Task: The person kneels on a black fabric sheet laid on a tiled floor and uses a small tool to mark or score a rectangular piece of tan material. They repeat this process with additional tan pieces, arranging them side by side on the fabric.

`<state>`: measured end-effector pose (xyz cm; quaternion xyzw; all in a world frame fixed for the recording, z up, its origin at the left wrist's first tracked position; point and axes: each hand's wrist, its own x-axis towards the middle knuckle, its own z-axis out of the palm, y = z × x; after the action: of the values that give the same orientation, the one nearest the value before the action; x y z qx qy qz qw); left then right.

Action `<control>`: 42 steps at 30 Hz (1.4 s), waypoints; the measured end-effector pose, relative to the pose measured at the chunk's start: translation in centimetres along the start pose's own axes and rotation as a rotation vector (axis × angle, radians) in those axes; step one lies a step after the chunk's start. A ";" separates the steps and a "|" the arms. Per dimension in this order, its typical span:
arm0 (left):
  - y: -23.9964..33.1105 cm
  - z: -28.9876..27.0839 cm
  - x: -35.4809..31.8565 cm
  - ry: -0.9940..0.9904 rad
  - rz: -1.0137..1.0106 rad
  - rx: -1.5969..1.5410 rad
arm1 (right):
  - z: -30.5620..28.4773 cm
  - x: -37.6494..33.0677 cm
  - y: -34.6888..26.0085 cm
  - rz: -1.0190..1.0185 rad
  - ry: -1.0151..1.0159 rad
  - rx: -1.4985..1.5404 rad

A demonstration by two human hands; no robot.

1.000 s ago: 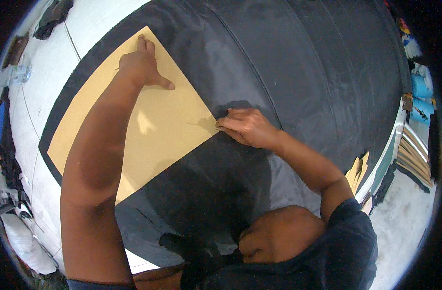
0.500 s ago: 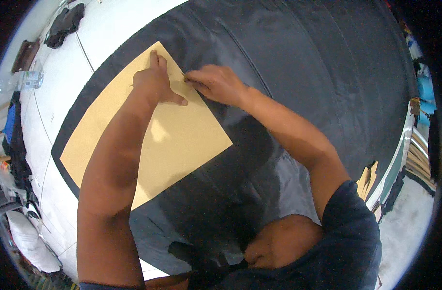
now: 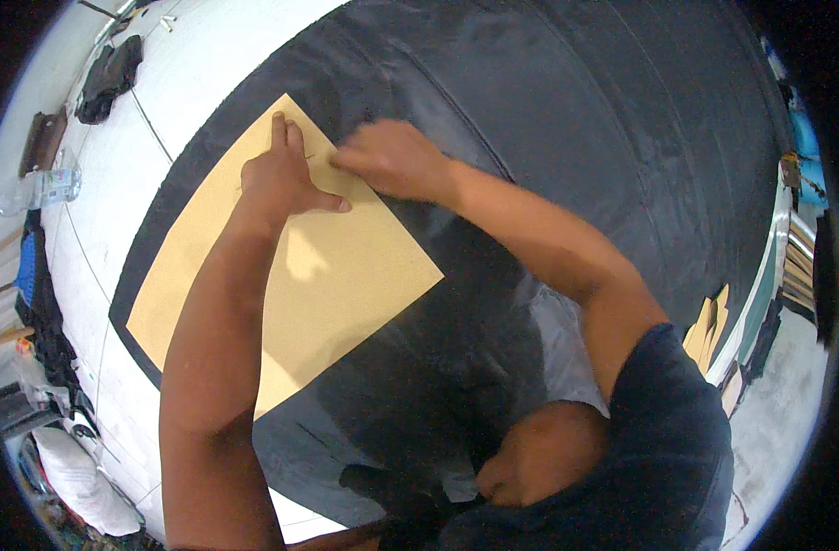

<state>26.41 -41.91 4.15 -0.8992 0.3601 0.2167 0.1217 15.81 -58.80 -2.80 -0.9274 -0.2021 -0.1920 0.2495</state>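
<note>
A tan four-sided sheet (image 3: 373, 275), stiff and card-like, lies flat on a large spread of black, slightly shiny material (image 3: 456, 349). My left hand (image 3: 283, 179) presses on the sheet near its far corner, fingers stretched toward that corner and thumb spread to the right. At the sheet's right-hand edge, my right hand (image 3: 392, 161) is closed with its fingertips pinched together, blurred a little by motion. Whatever it may hold is hidden by the fingers. Small dark marks show on the sheet close to my left hand.
Beneath the black material is a white table (image 3: 190, 69). Along its left side lie a clear plastic bottle (image 3: 47, 190), a dark bundle (image 3: 110, 78) and a white sack (image 3: 84, 482). Narrow tan pieces (image 3: 707, 326) rest at the right edge of the black material.
My right hand has slid slightly along the sheet's edge toward the far corner. My left hand stays pressed on the sheet. The whole view has shifted a little.
</note>
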 end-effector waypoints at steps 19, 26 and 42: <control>-1.6 2.2 -5.0 0.058 -0.029 -0.160 | -6.2 -12.5 -14.6 0.895 -0.019 0.574; -0.4 3.9 -8.4 0.168 -0.090 -0.291 | -5.1 -8.2 -17.6 0.952 -0.388 0.076; -7.7 0.9 -45.7 -0.070 -0.280 -0.690 | -5.1 -5.5 -18.9 1.431 -0.410 0.249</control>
<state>1.98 -8.95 25.68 -0.9199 0.1351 0.3371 -0.1480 0.94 -48.04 6.07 -0.8145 0.3869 0.2175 0.3736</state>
